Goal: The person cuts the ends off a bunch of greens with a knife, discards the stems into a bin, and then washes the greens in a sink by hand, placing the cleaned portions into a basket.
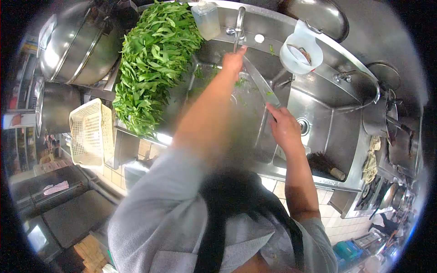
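Note:
A long knife slants over the steel sink, its flat blade running from below the faucet down to the right. My right hand is closed on the knife's near end. At the far end, my left hand is closed right under the spout, beside the blade; whether it grips the knife or something else is hidden. Bits of green leaf lie in the sink basin, and one sticks to the blade. To the left, a big heap of leafy greens is piled on the counter.
A plastic bottle stands left of the faucet. A white plastic scoop sits on the sink's back ledge. The second basin holds a brush. Left are a cream basket and large steel pots.

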The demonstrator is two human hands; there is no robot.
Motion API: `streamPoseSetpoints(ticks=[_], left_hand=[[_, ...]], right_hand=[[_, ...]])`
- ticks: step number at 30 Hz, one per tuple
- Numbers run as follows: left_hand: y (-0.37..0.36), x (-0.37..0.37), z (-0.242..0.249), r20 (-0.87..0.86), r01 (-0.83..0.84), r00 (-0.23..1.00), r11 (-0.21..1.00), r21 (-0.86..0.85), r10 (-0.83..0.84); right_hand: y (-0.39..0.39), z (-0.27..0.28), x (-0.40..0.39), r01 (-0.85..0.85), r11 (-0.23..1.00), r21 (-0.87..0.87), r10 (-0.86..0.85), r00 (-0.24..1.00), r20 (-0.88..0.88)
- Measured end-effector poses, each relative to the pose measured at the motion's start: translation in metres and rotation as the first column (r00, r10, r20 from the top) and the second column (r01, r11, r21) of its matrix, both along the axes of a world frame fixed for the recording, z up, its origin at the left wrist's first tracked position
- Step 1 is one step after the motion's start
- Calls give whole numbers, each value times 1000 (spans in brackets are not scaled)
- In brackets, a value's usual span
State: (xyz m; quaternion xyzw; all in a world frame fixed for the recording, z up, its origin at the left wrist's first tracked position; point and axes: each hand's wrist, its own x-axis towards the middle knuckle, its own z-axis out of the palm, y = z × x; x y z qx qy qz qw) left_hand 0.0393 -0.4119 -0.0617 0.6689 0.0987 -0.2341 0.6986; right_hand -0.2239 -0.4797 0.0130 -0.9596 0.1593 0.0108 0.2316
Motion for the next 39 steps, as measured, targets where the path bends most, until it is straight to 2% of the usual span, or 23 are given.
streamPoseSetpoints(ticks=[1,3,4,6,11,14,18,19,20,22,24,25,26,27,28,29,30,32,34,35,36,38,39], left_hand=[[7,-12,1,-89,-48,995,999,-20,46],[23,-27,-21,-193,183,961,979,-94,-198],[31,-36,-25,-192,179,962,980,-87,-192],[44,-50,-27,-256,521,786,826,-215,-562],[49,-26,-11,-226,393,883,911,-125,-411],[38,0,-18,-224,247,938,963,-110,-266],[21,42,-43,-144,276,944,949,-154,-298],[16,54,-49,143,326,923,924,202,-357],[10,68,-54,378,238,792,813,532,-480],[-8,111,-80,410,111,851,877,468,-327],[-21,119,-52,98,-59,994,996,70,52],[-18,112,-21,58,-9,998,999,50,6],[-16,127,-29,-3,127,992,992,7,-127],[-5,162,-55,-18,131,991,991,8,-131],[12,203,-94,71,440,894,840,-317,-442],[20,221,-120,255,658,714,500,-563,-652],[17,215,-122,244,651,717,502,-569,-653],[-1,190,-94,100,514,853,788,-340,-513],[-15,160,-52,20,313,950,949,-39,-312],[-13,147,-40,10,194,980,973,121,-197],[-6,135,-34,8,188,982,974,123,-190],[6,117,-28,311,270,900,951,148,-304],[4,124,-37,308,260,905,954,148,-295]], right_hand=[[1,-5,7,1,1000,-4,0,1000,26],[1,-14,25,-31,999,-18,32,998,59],[2,-16,35,-63,997,-42,67,994,87],[5,-19,58,-99,994,-53,104,990,91],[13,-8,69,-160,985,-64,161,987,12],[-1,7,36,-148,989,-12,149,982,115],[-22,41,-21,-67,983,168,63,998,26],[-25,45,-35,-6,973,230,14,999,-32],[-29,44,-50,1,973,230,9,999,-40],[-32,41,-77,146,944,295,-126,988,-84],[-30,38,-96,229,907,354,-201,973,-116],[-29,37,-105,301,862,408,-267,953,-140],[-28,27,-116,324,838,439,-300,946,-125],[-27,22,-123,334,835,437,-303,943,-140],[-26,19,-129,337,832,440,-306,941,-141],[-25,15,-135,338,830,444,-308,941,-141],[-24,9,-140,332,853,402,-300,943,-143],[-19,10,-144,374,824,426,-318,927,-201],[-18,7,-150,400,761,511,-330,917,-225],[-18,4,-152,397,761,513,-324,918,-230],[-19,1,-154,401,745,533,-323,916,-237],[-21,0,-150,398,734,550,-312,918,-247],[-21,1,-146,397,741,541,-304,917,-257]])
